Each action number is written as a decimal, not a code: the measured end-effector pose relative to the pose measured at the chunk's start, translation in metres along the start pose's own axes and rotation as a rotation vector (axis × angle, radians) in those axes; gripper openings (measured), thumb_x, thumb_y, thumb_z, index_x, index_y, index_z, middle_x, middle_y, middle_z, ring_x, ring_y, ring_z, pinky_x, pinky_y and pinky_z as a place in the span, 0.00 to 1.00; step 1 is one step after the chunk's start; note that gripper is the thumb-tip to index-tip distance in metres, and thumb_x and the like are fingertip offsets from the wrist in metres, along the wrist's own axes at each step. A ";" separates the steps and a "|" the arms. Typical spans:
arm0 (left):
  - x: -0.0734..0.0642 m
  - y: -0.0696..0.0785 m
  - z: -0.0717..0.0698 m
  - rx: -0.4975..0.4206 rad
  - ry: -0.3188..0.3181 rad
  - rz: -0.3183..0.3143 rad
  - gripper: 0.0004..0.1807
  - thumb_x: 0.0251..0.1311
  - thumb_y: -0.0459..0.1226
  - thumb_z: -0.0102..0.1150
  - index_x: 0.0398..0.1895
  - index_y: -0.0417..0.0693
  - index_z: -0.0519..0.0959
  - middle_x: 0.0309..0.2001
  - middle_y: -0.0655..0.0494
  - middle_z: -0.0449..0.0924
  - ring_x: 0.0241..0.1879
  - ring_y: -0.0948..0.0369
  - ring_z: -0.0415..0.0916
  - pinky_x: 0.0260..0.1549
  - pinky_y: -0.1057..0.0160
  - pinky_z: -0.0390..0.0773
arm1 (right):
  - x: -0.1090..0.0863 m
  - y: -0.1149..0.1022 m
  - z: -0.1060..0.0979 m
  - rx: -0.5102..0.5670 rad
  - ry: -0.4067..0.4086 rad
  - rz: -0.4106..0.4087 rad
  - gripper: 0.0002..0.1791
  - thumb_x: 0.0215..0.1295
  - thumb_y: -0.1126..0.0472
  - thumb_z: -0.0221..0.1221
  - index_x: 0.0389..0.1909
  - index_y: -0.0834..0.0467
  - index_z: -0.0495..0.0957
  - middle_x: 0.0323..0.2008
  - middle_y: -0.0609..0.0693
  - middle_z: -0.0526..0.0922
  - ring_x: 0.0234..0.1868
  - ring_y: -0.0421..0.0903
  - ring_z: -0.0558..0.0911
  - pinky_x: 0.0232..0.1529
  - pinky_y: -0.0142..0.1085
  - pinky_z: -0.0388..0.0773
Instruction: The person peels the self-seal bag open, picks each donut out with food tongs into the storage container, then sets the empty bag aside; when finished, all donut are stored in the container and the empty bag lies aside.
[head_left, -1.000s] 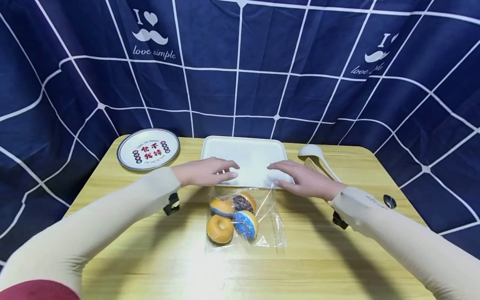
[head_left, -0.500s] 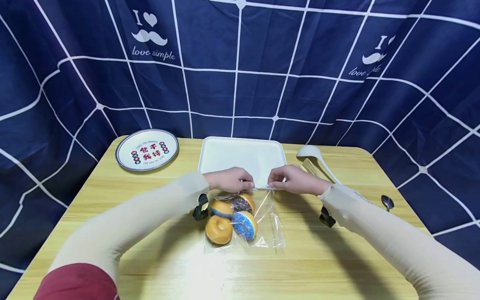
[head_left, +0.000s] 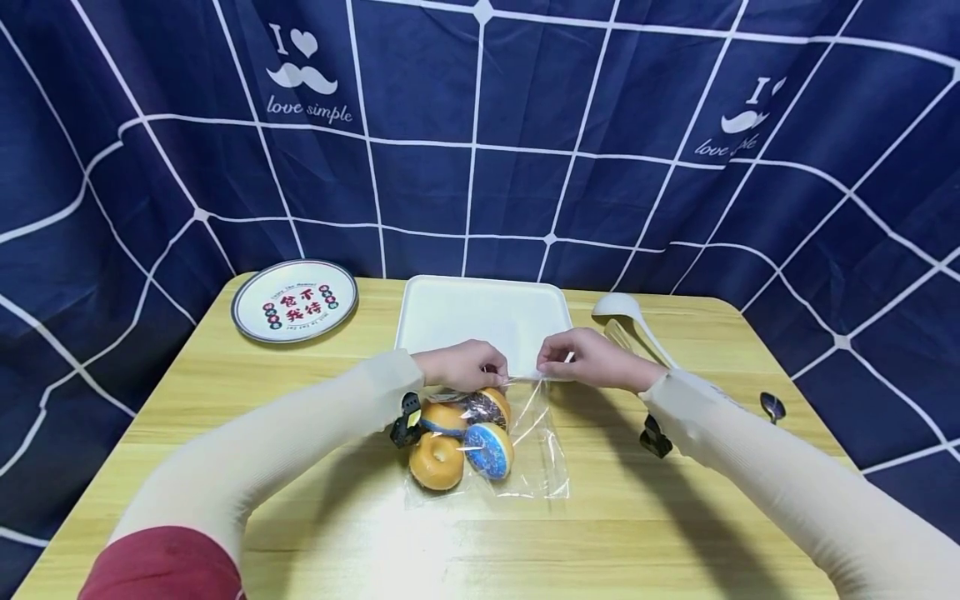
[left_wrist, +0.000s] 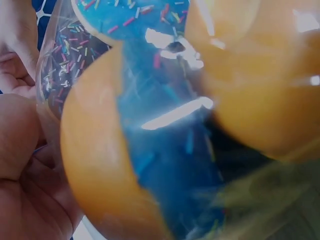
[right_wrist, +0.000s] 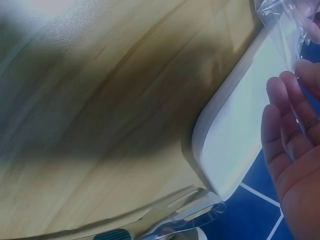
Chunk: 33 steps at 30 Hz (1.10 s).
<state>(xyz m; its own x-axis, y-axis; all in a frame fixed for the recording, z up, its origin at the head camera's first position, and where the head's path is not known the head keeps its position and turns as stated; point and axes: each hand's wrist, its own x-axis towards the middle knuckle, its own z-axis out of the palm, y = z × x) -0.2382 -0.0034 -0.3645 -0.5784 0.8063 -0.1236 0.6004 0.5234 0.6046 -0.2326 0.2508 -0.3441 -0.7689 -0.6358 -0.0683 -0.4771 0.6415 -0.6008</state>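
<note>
- Grip status?
- Left hand and right hand are both pinching the far edge of the clear bag, fingers closed on it.
- Where's it sitting?
- It's lying on the wooden table, just on the person's side of the white tray. Four donuts are sitting inside, bunched left.
- Farther out?
- Plate is resting left of the tray; ladle is lying right, spoon farther right.

We're at a kitchen-style table, and here's the evidence: a printed plate left of the fingers, a white tray stretching beyond them, a ladle and a spoon to their right! Navy gridded cloth rises behind, hiding whatever room this is.
</note>
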 end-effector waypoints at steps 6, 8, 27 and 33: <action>0.000 -0.005 0.003 -0.015 0.032 -0.002 0.10 0.74 0.34 0.57 0.36 0.42 0.85 0.35 0.53 0.88 0.35 0.69 0.75 0.46 0.71 0.77 | -0.007 0.000 -0.002 0.039 0.028 0.011 0.03 0.70 0.66 0.65 0.35 0.59 0.85 0.33 0.51 0.87 0.34 0.36 0.78 0.38 0.31 0.79; 0.000 -0.006 0.003 -0.027 0.034 -0.002 0.10 0.75 0.34 0.57 0.35 0.42 0.85 0.35 0.53 0.87 0.35 0.68 0.75 0.47 0.70 0.77 | -0.010 0.000 -0.003 0.057 0.035 0.022 0.03 0.70 0.67 0.65 0.35 0.60 0.85 0.34 0.52 0.87 0.34 0.36 0.78 0.38 0.31 0.79; -0.003 -0.007 0.008 -0.015 0.071 0.001 0.10 0.75 0.33 0.55 0.36 0.42 0.84 0.36 0.54 0.85 0.38 0.66 0.75 0.49 0.68 0.77 | -0.020 0.008 -0.006 0.105 0.047 -0.006 0.06 0.71 0.65 0.64 0.43 0.64 0.84 0.37 0.54 0.87 0.36 0.36 0.81 0.40 0.30 0.81; -0.004 -0.004 0.007 -0.025 0.064 -0.021 0.10 0.76 0.33 0.54 0.36 0.43 0.84 0.37 0.54 0.85 0.39 0.66 0.74 0.49 0.68 0.76 | -0.019 -0.008 0.002 0.016 0.155 0.140 0.14 0.75 0.56 0.62 0.30 0.61 0.79 0.23 0.54 0.83 0.23 0.42 0.80 0.26 0.31 0.77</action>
<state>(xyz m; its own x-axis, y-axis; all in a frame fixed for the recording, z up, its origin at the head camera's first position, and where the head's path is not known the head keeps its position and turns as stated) -0.2341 -0.0067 -0.3722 -0.6252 0.7757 -0.0864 0.5746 0.5324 0.6216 -0.2132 0.2575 -0.3398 -0.8840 -0.4667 -0.0292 -0.3553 0.7111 -0.6067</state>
